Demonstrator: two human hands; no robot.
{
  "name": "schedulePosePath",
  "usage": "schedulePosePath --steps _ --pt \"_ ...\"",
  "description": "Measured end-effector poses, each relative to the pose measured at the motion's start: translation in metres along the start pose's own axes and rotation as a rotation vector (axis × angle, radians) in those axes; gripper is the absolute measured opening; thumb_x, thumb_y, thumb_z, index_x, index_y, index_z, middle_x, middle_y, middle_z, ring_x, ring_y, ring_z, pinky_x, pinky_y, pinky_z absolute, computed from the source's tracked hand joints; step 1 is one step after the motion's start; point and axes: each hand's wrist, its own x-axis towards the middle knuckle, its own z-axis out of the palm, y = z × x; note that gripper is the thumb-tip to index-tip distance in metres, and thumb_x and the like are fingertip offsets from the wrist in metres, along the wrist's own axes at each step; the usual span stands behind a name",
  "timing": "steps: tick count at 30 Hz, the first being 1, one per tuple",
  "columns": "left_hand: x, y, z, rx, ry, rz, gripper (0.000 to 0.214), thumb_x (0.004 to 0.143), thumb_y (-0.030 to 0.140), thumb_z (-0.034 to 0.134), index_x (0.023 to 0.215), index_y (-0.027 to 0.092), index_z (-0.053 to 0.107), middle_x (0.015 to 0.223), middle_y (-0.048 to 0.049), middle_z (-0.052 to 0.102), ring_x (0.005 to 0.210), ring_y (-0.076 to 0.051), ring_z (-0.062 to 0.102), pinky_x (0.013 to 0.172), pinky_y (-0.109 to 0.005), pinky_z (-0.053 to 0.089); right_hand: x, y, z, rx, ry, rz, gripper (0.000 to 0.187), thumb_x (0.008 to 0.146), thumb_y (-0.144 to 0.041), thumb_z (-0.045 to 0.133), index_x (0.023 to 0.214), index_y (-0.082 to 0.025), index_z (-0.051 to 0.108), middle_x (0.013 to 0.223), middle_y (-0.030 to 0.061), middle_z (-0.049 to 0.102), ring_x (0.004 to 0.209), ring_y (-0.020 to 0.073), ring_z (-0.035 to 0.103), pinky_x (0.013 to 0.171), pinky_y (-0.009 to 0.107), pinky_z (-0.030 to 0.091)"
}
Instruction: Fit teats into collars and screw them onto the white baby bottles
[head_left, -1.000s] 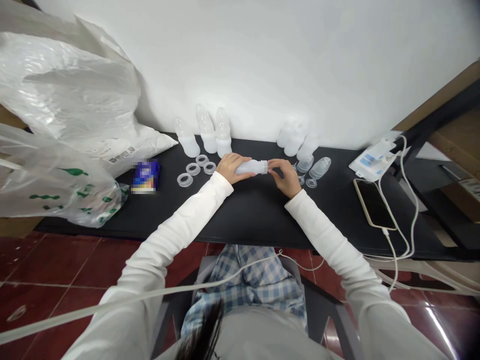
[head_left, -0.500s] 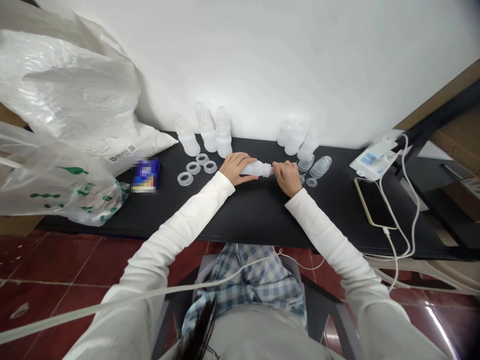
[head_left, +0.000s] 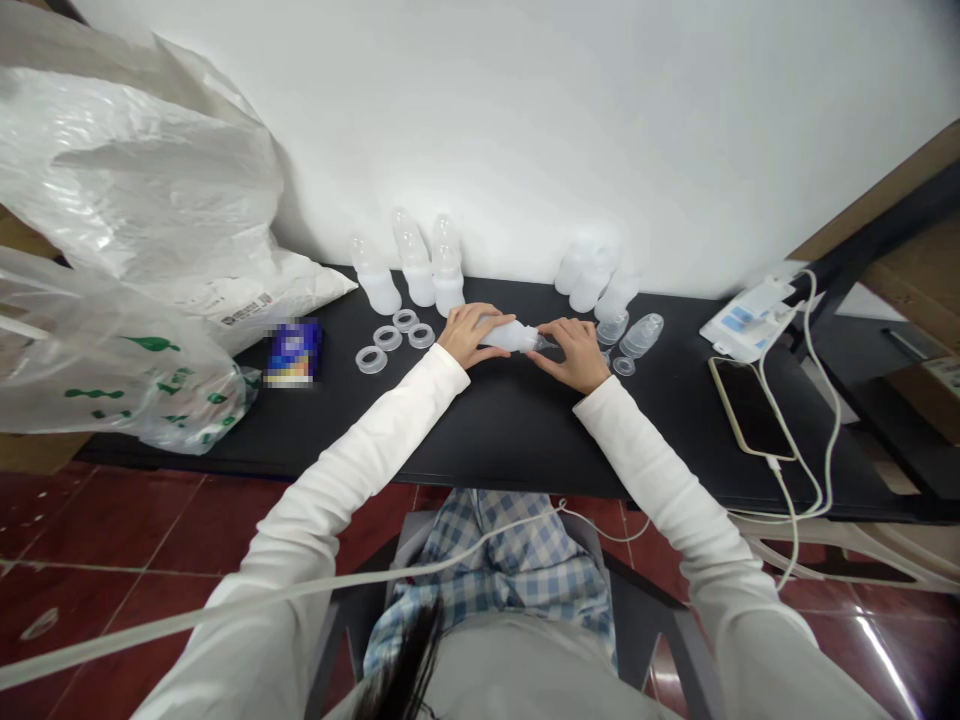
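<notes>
My left hand (head_left: pixel 466 337) is closed round the body of a white baby bottle (head_left: pixel 501 335) that lies on its side, neck pointing right. At that neck, the thumb and fingers of my right hand (head_left: pixel 572 352) pinch from both sides. A clear teat (head_left: pixel 546 343) shows between those fingers at the bottle's end; part of it is hidden. Left of my left hand lie several translucent collar rings (head_left: pixel 387 337). Close to my right hand are clear domed caps (head_left: pixel 642 335) and a small clear teat (head_left: pixel 623 366) on the table.
Capped bottles (head_left: pixel 448 265) stand at the back left, uncapped white bottles (head_left: pixel 589 275) at the back right. Plastic bags (head_left: pixel 150 180) and a blue packet (head_left: pixel 294 350) occupy the left. A power strip (head_left: pixel 750 318), phone (head_left: pixel 750 405) and cables lie right on the black table (head_left: pixel 502 430).
My right hand's fingers have shifted left from the teat's tip onto the bottle's neck and spread round it. My left hand keeps its hold in about the same place.
</notes>
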Motion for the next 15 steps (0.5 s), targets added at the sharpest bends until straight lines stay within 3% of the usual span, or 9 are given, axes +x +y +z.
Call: schedulePosePath --steps 4,9,15 --pt "-0.001 0.006 0.0 0.008 -0.012 0.026 0.049 0.083 0.045 0.075 0.129 0.028 0.065 0.127 -0.0142 0.067 0.127 -0.032 0.058 0.102 -0.047 0.04 0.0 -0.002 0.003 0.112 0.029 0.052 0.032 0.092 -0.055 0.057 0.088 -0.023 0.059 0.087 0.0047 0.065 0.083 0.0229 0.056 0.082 0.039 0.036" --pt "-0.001 0.012 0.001 0.05 0.031 0.066 0.029 0.094 0.029 0.061 0.122 0.033 0.066 0.133 -0.0094 0.068 0.132 -0.027 0.059 0.102 -0.048 0.039 0.001 -0.006 0.006 0.258 0.01 0.153 0.043 0.094 -0.06 0.049 0.076 -0.022 0.056 0.074 0.0013 0.059 0.074 0.0186 0.053 0.08 0.037 0.035" --pt "0.0 0.014 0.005 0.076 0.106 0.043 0.022 0.1 0.025 0.05 0.101 0.035 0.069 0.122 0.0006 0.075 0.12 -0.019 0.068 0.095 -0.044 0.043 0.005 -0.011 0.0 0.557 -0.075 0.224 0.057 0.092 -0.072 0.042 0.069 -0.022 0.056 0.071 0.0001 0.058 0.07 0.0162 0.052 0.075 0.034 0.04"
